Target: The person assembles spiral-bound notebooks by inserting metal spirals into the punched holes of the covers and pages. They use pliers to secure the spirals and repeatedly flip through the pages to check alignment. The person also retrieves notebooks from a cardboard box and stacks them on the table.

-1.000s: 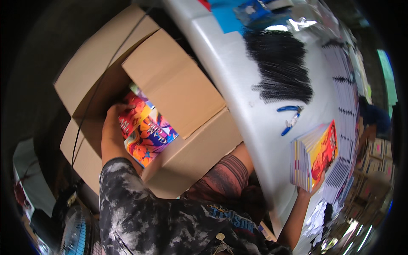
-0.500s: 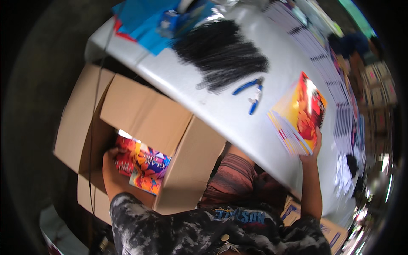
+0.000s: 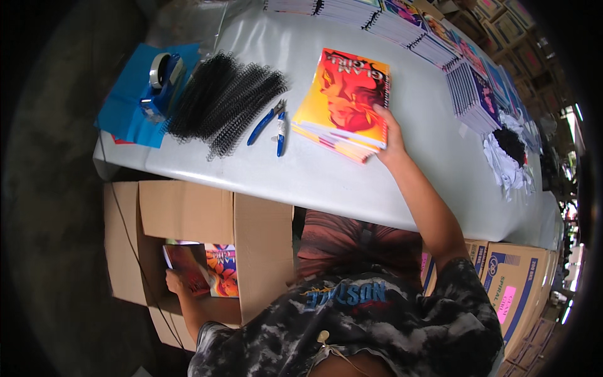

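Observation:
On the white-covered table lies a stack of notebooks (image 3: 348, 94) with red, orange and yellow illustrated covers. My right hand (image 3: 391, 135) grips its right edge, thumb on the top cover. Down in the open cardboard box (image 3: 188, 210), my left hand (image 3: 176, 282) is closed on the edge of a dark red notebook (image 3: 190, 267), which looks tilted. Beside it in the box is a purple and orange notebook (image 3: 223, 270). Left of the stack lie blue-handled cutting pliers (image 3: 271, 129) and a heap of black spiral coils (image 3: 223, 103).
A blue tape dispenser (image 3: 160, 91) stands on blue sheets (image 3: 119, 107) at the table's left. Rows of spiral-bound notebooks (image 3: 408, 38) line the far edge. White cloth or paper with a black tangle (image 3: 507, 144) lies at the right. Closed cartons (image 3: 518, 283) stand below, right of my lap.
The view has turned, so the table now runs more level across it. In the box, the red notebook at my left hand has become tilted and darker. My right hand still grips the stack.

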Motion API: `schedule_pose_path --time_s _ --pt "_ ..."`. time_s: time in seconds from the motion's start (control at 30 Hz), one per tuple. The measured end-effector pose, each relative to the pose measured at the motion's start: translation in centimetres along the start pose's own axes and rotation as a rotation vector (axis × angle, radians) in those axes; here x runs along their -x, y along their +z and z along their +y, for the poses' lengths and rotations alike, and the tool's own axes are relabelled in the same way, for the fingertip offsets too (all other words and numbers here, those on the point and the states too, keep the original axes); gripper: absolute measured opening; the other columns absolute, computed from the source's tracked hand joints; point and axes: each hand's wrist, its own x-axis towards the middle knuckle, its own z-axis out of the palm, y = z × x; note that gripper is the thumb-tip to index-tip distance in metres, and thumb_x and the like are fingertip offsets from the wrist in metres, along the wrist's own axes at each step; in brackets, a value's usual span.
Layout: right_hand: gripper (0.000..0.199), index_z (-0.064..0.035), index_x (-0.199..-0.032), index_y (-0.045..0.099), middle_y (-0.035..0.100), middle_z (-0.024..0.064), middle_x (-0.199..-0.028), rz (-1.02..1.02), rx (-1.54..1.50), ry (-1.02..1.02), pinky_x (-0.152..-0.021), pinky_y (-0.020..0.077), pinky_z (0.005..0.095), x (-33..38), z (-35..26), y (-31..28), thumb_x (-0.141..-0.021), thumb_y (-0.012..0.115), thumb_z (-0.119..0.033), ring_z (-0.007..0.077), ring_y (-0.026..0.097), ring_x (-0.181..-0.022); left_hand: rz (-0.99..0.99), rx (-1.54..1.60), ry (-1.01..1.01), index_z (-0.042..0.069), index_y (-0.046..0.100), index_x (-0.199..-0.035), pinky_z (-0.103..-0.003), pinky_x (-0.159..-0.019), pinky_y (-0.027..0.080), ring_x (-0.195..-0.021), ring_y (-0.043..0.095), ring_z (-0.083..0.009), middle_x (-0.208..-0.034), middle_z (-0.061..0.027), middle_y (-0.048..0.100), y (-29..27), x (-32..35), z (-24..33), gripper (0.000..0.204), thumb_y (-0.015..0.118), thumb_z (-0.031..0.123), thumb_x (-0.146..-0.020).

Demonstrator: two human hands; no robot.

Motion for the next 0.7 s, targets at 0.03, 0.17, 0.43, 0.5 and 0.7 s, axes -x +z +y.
schedule_pose_path --time_s 0.03,0.17,0.43,0.5,0.7 --pt "0.047 -0.0014 -0.115 0.049 0.059 0.0128 -0.111 -0.028 -0.001 0.018 -0.092 0.0426 0.035 -1.6 0.3 0.2 -0.079 0.063 -0.027 0.0228 0.057 -0.1 0.073 0.028 -0.072 0.005 0.057 -0.092 -0.045 -0.075 0.05 -0.088 0.063 -0.035 -0.093 -0.0184 0.064 -0.7 0.6 -1.6 0.047 0.064 0.046 -0.071" --pt "0.049 -0.0016 -0.116 0.05 0.058 0.0139 -0.114 -0.098 0.066 0.081 -0.092 0.0427 0.0377 -6.6 -1.4 0.6 -0.078 0.064 -0.029 0.0254 0.056 -0.103 0.328 0.063 -0.035 0.002 0.053 -0.092 -0.048 -0.068 0.048 -0.083 0.062 -0.0382 -0.087 -0.0192 0.064 -10.5 8.8 0.1 0.054 0.064 0.051 -0.069" --pt "0.071 -0.0037 -0.125 0.043 0.047 0.0148 -0.124 -0.099 0.138 0.129 -0.092 0.0401 0.0395 -16.7 -6.1 -0.2 -0.072 0.07 -0.042 0.029 0.05 -0.108 0.322 0.8 0.266 0.001 0.059 -0.102 -0.034 -0.075 0.046 -0.081 0.062 -0.024 -0.091 -0.0115 0.065 -21.5 22.4 1.9 0.05 0.073 0.035 -0.069" --pt "0.083 0.0019 -0.133 0.033 0.033 0.0153 -0.14 0.12 0.146 0.125 -0.098 0.0354 0.0392 -15.3 -6.4 1.9 -0.074 0.068 -0.045 0.0299 0.042 -0.119 0.24 1.107 0.401 -0.002 0.058 -0.104 -0.03 -0.076 0.046 -0.08 0.06 -0.0176 -0.09 -0.0082 0.064 -23.4 25.2 2.4 0.049 0.072 0.032 -0.071" --pt "0.066 0.0038 -0.135 0.029 0.033 0.02 -0.139 -0.267 0.352 -0.811 -0.102 0.031 0.0327 -5.7 -10.4 5.1 -0.083 0.062 -0.02 0.0274 0.034 -0.128 -0.081 1.59 0.744 0.003 0.059 -0.101 -0.019 -0.042 0.035 -0.054 0.051 -0.0047 -0.076 -0.0009 0.062 -29.5 25.3 19.7 0.041 0.071 0.032 -0.073"
